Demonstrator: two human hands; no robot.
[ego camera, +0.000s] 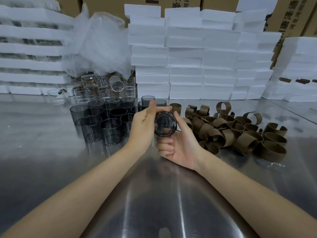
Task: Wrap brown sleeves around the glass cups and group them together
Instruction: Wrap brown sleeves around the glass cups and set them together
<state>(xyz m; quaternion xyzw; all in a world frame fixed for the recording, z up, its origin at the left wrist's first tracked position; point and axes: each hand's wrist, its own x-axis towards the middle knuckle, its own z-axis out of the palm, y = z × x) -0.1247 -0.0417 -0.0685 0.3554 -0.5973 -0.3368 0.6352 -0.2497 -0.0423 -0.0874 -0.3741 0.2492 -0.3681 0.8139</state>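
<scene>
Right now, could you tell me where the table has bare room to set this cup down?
Bare steel table lies near you, between the forearms, and left of the grey cups. The sleeve pile crowds the right.

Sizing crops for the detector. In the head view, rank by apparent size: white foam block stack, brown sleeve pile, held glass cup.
1. white foam block stack, largest, though farthest away.
2. brown sleeve pile.
3. held glass cup, smallest, between left hand and right hand.

Held: smoky glass cup [165,124] between left hand [143,123] and right hand [178,143]
Right of hands: brown sleeves [236,133]
</scene>
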